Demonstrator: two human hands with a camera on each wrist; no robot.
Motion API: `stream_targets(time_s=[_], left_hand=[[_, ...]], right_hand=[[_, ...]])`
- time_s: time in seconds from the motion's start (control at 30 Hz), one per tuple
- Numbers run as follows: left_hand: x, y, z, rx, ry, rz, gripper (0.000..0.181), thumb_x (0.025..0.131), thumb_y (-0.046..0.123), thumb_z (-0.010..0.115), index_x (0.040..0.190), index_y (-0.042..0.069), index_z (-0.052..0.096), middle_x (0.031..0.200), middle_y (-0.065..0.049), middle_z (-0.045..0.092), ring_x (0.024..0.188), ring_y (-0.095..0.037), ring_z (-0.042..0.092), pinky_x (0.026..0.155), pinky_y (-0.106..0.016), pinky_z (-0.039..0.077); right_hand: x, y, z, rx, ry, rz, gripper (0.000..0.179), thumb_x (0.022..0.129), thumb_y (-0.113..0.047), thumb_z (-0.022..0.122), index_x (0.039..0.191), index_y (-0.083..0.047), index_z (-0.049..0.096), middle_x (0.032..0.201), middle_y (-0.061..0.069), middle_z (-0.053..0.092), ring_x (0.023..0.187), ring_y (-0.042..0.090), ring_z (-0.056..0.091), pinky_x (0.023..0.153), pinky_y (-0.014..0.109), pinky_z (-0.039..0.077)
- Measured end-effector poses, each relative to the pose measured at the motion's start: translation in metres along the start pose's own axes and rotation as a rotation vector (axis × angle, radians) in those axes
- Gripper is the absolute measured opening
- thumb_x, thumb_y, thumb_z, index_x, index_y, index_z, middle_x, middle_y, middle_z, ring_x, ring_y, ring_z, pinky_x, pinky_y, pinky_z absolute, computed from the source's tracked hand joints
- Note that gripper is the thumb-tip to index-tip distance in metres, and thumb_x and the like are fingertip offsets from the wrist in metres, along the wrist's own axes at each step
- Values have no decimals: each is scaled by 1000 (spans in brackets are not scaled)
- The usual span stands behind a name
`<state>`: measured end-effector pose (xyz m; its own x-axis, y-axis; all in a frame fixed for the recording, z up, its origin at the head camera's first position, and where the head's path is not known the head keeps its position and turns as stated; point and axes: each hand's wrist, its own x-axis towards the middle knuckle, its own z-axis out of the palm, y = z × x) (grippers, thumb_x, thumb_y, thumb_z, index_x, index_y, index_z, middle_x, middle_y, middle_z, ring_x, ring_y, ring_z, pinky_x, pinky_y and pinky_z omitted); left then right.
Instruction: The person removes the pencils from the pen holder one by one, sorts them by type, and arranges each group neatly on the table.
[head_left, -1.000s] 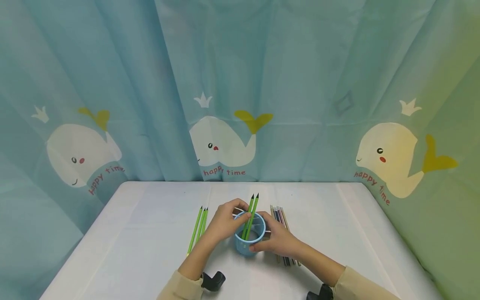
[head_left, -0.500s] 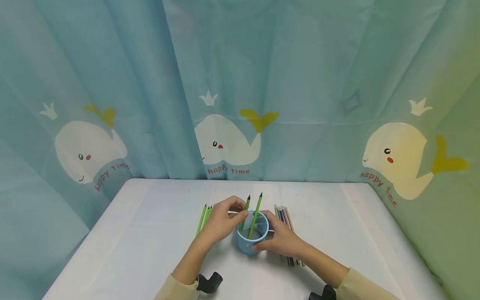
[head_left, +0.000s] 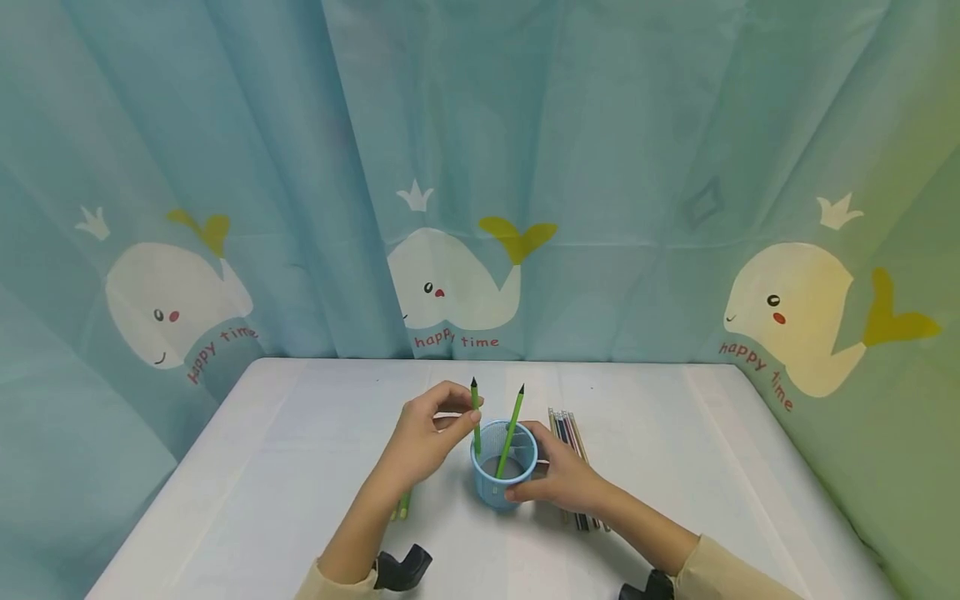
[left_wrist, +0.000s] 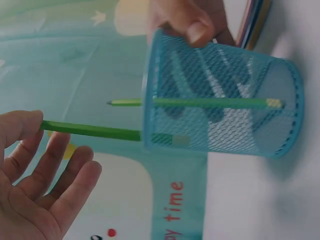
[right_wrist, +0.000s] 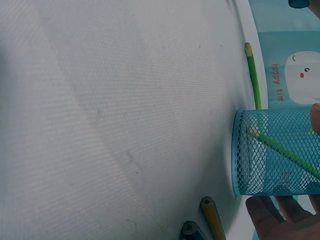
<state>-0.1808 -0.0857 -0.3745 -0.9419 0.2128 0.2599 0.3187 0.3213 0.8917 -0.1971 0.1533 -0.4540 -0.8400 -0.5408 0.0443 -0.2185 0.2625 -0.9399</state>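
Note:
My left hand pinches a green pencil near its dark tip, between thumb and forefinger. The other fingers are spread apart in the left wrist view. That pencil stands nearly upright, its lower end just inside the rim of a light blue mesh pencil cup. A second green pencil leans in the cup, its end at the bottom and its tip above the rim. My right hand grips the cup from the right side, thumb in front and fingers behind.
Green pencils lie left of the cup, mostly hidden by the left forearm. Right of the cup lies a bundle of several pencils, partly behind the right hand. A whale-print curtain hangs behind the white table.
The two pencils stood close together in the cup; they are now apart. My left hand has moved left and up, drawing one pencil mostly out. The right hand keeps holding the cup.

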Motion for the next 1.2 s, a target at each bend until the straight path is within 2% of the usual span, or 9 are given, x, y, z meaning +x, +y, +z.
stream_targets(time_s=[0.17,0.4,0.67,0.9,1.2], left_hand=[[-5,7,-11,-21,15,8,12,95,18,69,107,17,66,113,5,70,108,-13,64,91,-24,56],[-12,14,-27,-25,44,56,13,95,22,70,106,16,65,115,5,69,110,-12,64,92,-28,56],[-24,10,-48,13,87,105,13,95,18,69,107,16,64,115,4,70,109,-13,65,93,-26,56],[-33,9,-66,64,134,81,15,96,19,68,109,11,64,110,1,69,103,-13,66,89,-24,57],[-40,-4,-81,85,166,24,18,98,18,65,112,7,63,109,-7,69,94,-10,65,81,-22,59]], right_hand=[[-1,1,0,-5,4,16,84,73,-18,88,143,-14,42,140,10,54,130,37,52,107,56,45],[-3,0,-1,-9,2,19,83,74,-18,88,143,-13,42,141,12,53,131,41,51,107,56,45],[-1,0,-2,0,-17,-1,83,75,-18,87,144,-9,41,141,16,51,131,41,50,106,56,46],[0,-1,-3,1,-7,15,83,74,-19,89,143,-14,42,141,11,52,132,39,50,108,56,44],[-1,-1,-1,0,-17,6,83,74,-17,88,143,-10,42,142,14,52,132,42,49,107,57,44]])
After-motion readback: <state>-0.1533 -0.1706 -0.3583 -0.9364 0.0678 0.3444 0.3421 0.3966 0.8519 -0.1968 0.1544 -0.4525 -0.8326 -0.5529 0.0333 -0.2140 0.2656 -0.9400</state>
